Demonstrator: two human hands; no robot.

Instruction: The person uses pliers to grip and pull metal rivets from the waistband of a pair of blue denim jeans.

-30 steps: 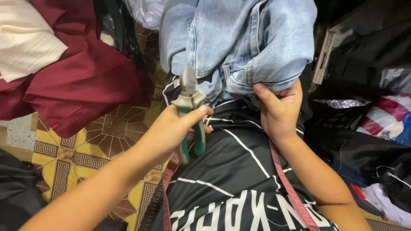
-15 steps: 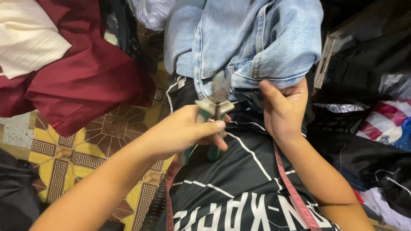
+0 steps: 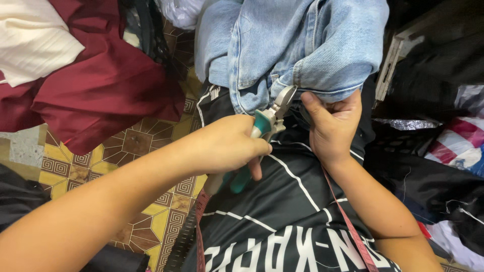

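My left hand (image 3: 224, 146) grips green-handled pliers (image 3: 266, 121), whose metal jaws touch the edge of light blue denim jeans (image 3: 297, 40). My right hand (image 3: 333, 126) pinches the hem of the jeans right beside the jaws, thumb on top of the fold. Both hands are over my lap, which is covered by a black garment with white stripes and lettering (image 3: 282, 221). A red measuring tape (image 3: 348, 221) runs down across the lap under my right forearm.
A dark red cloth (image 3: 101, 85) with a cream cloth (image 3: 35, 45) on it lies at the left on a patterned yellow and brown floor (image 3: 151, 151). Dark clothes and plastic-wrapped bundles (image 3: 454, 146) are piled at the right.
My left hand has swung the pliers to the right, from upright at the jeans' lower edge to tilted with the jaws next to my right thumb. My right hand has kept its hold.
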